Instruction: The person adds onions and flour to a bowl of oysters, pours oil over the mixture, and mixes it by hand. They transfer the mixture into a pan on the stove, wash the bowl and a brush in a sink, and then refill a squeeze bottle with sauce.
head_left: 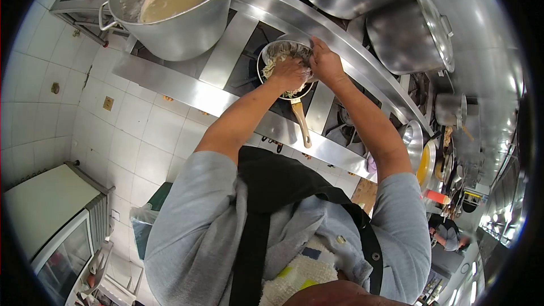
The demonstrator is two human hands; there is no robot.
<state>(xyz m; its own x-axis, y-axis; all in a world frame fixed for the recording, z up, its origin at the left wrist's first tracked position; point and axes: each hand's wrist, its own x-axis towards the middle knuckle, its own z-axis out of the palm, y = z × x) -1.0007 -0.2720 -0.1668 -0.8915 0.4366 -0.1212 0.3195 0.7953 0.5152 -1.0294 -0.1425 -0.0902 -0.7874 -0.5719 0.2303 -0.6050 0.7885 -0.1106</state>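
Observation:
A frying pan (292, 96) with a light brown handle (301, 124) sits on the stove, the handle pointing back toward me. Over it a metal bowl (294, 46) is tilted, and pale shredded food (271, 68) shows between bowl and pan. My right hand (327, 63) is closed on the bowl's right rim, thumb up along the edge. Into the bowl reaches my left hand (290, 73), down among the shreds, its fingertips hidden by the hand and the food.
A large pot (192, 31) of cloudy broth with pieces in it stands at the left. Two big lidded pots (405, 39) are at the back right. Further right are a smaller pot (450, 109) and a yellow-filled pan (425, 164). Another person (447, 232) is in the distance.

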